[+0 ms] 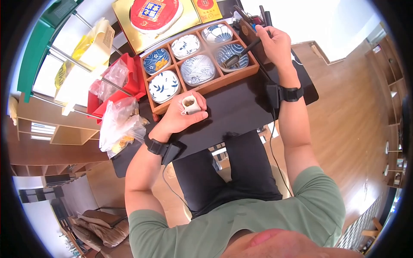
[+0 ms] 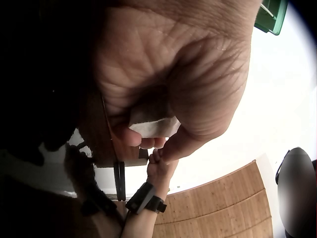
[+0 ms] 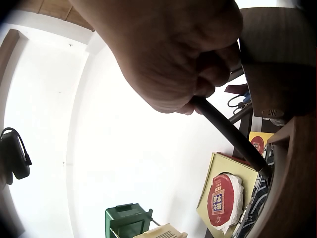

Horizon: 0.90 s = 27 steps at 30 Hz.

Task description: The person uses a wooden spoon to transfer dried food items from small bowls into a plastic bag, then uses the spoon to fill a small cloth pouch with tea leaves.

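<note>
My left hand (image 1: 175, 115) grips a small white drawstring pouch (image 1: 189, 105), its mouth open and dark bits showing inside. In the left wrist view, thumb and fingers curl round the pale pouch (image 2: 154, 127). My right hand (image 1: 278, 47) holds a dark long-handled spoon (image 1: 248, 48) near the handle's end. The spoon's head lies over the blue wave-patterned ceramic jar (image 1: 241, 55) at the box's front right. From the right wrist, the dark handle (image 3: 230, 133) slants down from the curled fingers toward the wooden box. That box (image 1: 223, 79) has compartments with several blue-and-white patterned ceramic jars.
Behind the box lies a gold board (image 1: 124, 21) with a red-labelled round tea cake (image 1: 155, 15). Red bins (image 1: 137, 88) and clear plastic bags (image 1: 120, 122) stand left, beside a green-ended rack (image 1: 36, 56). A dark wooden holder (image 3: 277, 74) with tools stands near the right hand.
</note>
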Motion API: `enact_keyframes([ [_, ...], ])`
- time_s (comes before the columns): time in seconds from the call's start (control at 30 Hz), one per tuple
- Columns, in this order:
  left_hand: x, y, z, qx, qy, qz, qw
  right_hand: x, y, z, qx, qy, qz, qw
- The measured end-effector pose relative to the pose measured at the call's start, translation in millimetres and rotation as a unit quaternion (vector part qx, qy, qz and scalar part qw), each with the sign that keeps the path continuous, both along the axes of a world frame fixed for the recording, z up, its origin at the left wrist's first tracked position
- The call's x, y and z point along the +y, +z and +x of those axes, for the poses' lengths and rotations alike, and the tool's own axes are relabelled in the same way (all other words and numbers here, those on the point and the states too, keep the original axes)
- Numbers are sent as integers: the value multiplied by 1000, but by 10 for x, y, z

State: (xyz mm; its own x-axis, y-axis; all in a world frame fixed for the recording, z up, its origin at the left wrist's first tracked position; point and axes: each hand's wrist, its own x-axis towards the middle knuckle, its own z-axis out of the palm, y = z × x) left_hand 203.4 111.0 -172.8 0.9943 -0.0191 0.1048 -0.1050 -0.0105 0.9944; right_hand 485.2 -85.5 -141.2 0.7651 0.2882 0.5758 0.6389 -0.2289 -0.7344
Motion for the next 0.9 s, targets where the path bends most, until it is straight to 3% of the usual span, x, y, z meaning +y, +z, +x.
enact_keyframes([
  [0.67, -11, 29, -12, -2, 2, 4, 1000, -8, -25, 15, -62, -17, 3, 998],
  [0.9, 0, 13, -13, 7, -1, -16, 1000, -11, -47, 18, -28, -16, -16, 999],
])
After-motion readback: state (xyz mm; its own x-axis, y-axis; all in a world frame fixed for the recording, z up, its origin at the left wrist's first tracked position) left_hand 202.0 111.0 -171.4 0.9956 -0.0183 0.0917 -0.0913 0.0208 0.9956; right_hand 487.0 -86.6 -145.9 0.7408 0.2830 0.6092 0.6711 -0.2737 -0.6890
